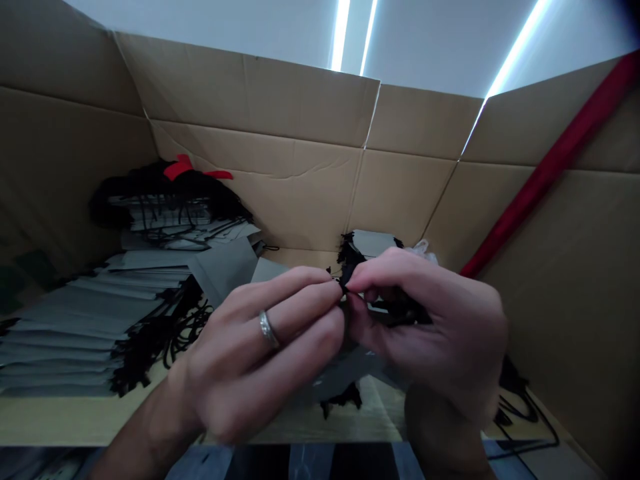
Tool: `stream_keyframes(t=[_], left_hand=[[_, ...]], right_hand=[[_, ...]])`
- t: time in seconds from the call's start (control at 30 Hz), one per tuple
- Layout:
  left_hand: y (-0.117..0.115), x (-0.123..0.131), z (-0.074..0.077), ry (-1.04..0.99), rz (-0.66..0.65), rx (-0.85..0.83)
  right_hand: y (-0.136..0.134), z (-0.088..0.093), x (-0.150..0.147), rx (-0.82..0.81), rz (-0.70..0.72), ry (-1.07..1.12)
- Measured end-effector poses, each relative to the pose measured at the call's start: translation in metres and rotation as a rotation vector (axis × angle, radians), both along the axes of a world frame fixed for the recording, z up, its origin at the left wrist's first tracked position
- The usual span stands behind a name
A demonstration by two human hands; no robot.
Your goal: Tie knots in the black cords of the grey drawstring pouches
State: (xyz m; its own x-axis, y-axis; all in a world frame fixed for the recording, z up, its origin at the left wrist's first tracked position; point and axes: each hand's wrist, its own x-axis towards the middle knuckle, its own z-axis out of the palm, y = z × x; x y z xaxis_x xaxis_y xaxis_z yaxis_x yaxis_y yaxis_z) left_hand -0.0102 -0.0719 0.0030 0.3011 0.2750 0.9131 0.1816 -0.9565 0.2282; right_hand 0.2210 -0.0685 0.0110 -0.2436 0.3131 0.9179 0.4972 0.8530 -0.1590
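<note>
Both my hands are raised close to the camera over a work surface walled in by cardboard. My left hand [260, 347], with a ring on one finger, pinches a black cord [344, 283] between its fingertips. My right hand [430, 327] pinches the same black cord from the other side and is curled round a bunch of black string and a grey paper tag [373, 243]. The fingertips of the two hands meet at the cord. More grey paper [345, 377] hangs below the hands.
Stacks of grey paper bags [75, 320] with black cord handles lie at the left, a taller pile [170, 213] behind them with a red scrap [183, 167] on top. Cardboard walls [300, 167] stand all round. A red strip [550, 160] runs diagonally at the right. Loose black cords [520, 400] lie at the right.
</note>
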Motion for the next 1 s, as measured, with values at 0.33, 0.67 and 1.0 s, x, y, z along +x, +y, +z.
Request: stream_keyframes(t=[0.33,0.67,1.0], left_hand=[[0.030,-0.003,0.004,0.013,-0.051,0.090],[0.045,0.008,0.006,-0.148,-0.330,-0.063],[0.047,0.010,0.007,-0.207,-0.504,-0.210]], right_hand=[[0.007,-0.008,-0.008,0.184,0.093,0.046],[0.012,-0.004,-0.010,0.179,0.203,0.108],[0.015,-0.004,-0.009,0.125,0.275,0.168]])
